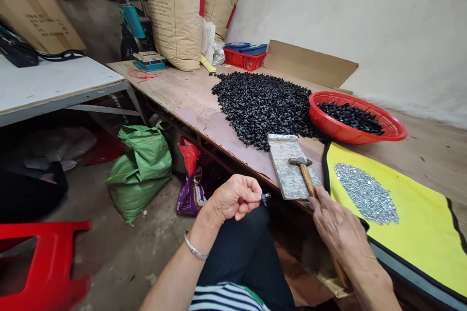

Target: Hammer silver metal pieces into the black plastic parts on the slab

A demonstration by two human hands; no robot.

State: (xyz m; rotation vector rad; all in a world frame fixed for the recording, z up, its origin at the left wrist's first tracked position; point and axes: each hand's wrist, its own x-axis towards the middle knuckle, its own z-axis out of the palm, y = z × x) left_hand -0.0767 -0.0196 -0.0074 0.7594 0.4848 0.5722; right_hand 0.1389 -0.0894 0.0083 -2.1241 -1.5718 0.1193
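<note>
Hammer (301,162) over a speckled slab (291,175) at the near edge of the table (182,85), its wooden handle (308,182) running back into the right hand (337,228) and on out below it. Black piece (266,198) at the fingertips of the left hand (238,197), just off the table edge, above the dark trousers (237,243) and left of the slab. Both hands closed and neither empty: left hand pinched tight, thumb and forefinger together on the piece, other fingers curled inward; right hand wrapped around the handle, back of the hand uppermost, fingers partly hidden. Small bright spot on the piece, finer shape too small to tell. Contact between hammer and slab impossible to tell.

Beyond the slab, a broad heap (262,107) of similar black pieces, spread close up to the slab's far end. To the right of the heap, a red basket (396,129) with more black pieces inside. Nearer and to the right, a yellow cloth (416,233) with dark edging, bearing a loose patch of silvery bits (367,194). Silver bracelet (196,248) on the left wrist.
</note>
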